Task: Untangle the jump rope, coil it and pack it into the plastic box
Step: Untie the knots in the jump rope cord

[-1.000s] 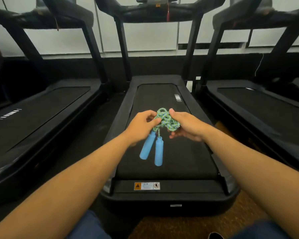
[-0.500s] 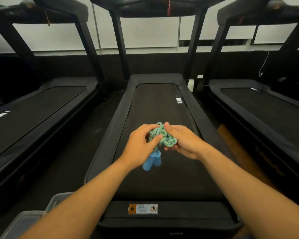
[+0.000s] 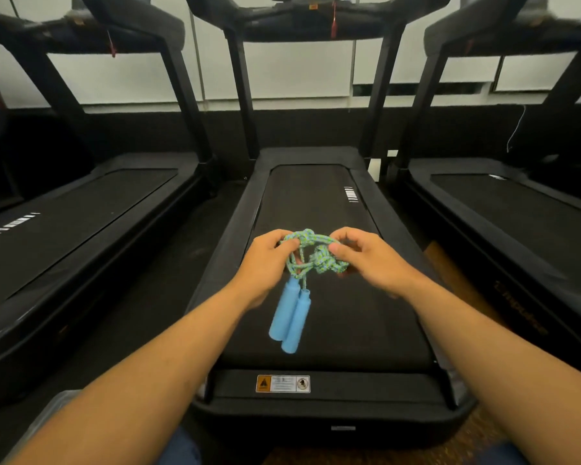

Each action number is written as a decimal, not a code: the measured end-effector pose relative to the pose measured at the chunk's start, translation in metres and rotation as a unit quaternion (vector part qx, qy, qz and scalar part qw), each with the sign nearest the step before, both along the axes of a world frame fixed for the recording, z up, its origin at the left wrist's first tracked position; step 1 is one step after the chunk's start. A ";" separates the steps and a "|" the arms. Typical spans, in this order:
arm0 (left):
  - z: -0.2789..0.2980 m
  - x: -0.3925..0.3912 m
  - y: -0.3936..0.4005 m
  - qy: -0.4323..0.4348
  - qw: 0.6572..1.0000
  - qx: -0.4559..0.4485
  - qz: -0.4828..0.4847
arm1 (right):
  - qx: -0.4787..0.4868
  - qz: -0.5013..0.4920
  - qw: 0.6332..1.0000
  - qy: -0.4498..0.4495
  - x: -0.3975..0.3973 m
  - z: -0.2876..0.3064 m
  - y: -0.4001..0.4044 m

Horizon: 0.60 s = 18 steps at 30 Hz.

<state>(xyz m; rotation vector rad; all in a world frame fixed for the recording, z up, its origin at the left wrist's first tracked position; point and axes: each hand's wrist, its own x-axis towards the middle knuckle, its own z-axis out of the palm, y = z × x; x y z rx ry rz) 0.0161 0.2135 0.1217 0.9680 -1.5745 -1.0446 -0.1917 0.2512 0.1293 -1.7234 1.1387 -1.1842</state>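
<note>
Nearest the camera, your blue trouser legs [image 3: 178, 449] show at the bottom edge. Just left of them, the clear plastic box [image 3: 52, 411] sits on the dark floor, mostly hidden behind your left forearm, only a corner and part of a wall visible. Both bare forearms reach forward over the rear end of the middle black treadmill [image 3: 319, 402], which carries a white and orange warning sticker [image 3: 282, 383] on its back cover.

Your left hand [image 3: 265, 263] has its fingers curled closed on a strand of the tangled green-and-blue braided jump rope [image 3: 312, 255], pinching it at the left of the knot. Your right hand [image 3: 366, 260] pinches the right side of the same tangle between thumb and fingertips, with the other fingers loosely curled. The rope is held in the air above the black treadmill belt [image 3: 332, 313], not touching it, bunched in a tight knot between the two hands. The two light blue cylindrical handles [image 3: 291, 318] hang down from the knot side by side, touching each other, tilted toward the lower left.

Farther out, a black treadmill [image 3: 81, 209] stands on each side of the middle one. Beyond them are the upright posts, the consoles and a white panelled wall [image 3: 299, 75].
</note>
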 end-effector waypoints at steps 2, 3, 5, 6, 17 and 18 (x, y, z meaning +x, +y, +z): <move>0.000 0.001 0.000 0.032 0.999 0.034 -0.007 | -0.008 -0.009 0.999 -0.040 -0.003 0.000 0.001; 0.001 0.002 0.000 0.051 0.997 0.049 -0.005 | -0.009 -0.012 0.997 -0.079 -0.004 0.001 0.001; 0.004 0.005 -0.002 0.090 0.993 0.074 0.009 | 0.002 -0.004 0.986 -0.167 -0.009 0.005 0.004; 0.005 0.007 -0.003 0.100 0.992 0.079 0.017 | 0.007 0.003 0.981 -0.192 -0.011 0.008 0.005; 0.000 -0.002 0.002 0.017 0.999 0.042 0.028 | 0.064 -0.045 0.980 -0.184 -0.005 0.004 0.002; -0.002 -0.002 0.002 0.004 0.999 0.045 0.021 | 0.069 -0.044 0.978 -0.193 -0.004 0.004 0.003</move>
